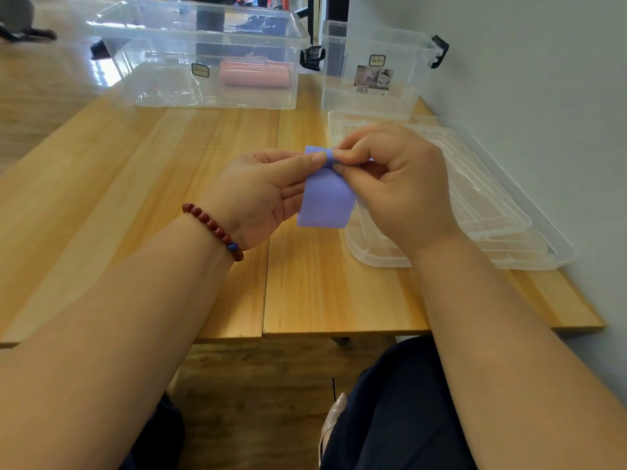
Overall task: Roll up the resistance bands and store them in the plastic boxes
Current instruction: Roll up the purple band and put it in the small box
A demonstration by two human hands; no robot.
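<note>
A purple resistance band point(326, 201) hangs above the wooden table's middle, held between both hands. My left hand point(261, 195) pinches its upper left edge with thumb and fingers. My right hand point(397, 184) pinches the top of the band, where the end curls over. A rolled pink band point(255, 73) lies inside the large clear plastic box point(142, 79) at the back. A smaller clear plastic box point(342, 93) stands to its right with nothing visible inside.
Two clear lids point(509, 212) lie stacked on the table at the right, next to the wall. The wooden table point(135, 184) has a seam down its middle. A beaded bracelet point(213, 228) is on my left wrist.
</note>
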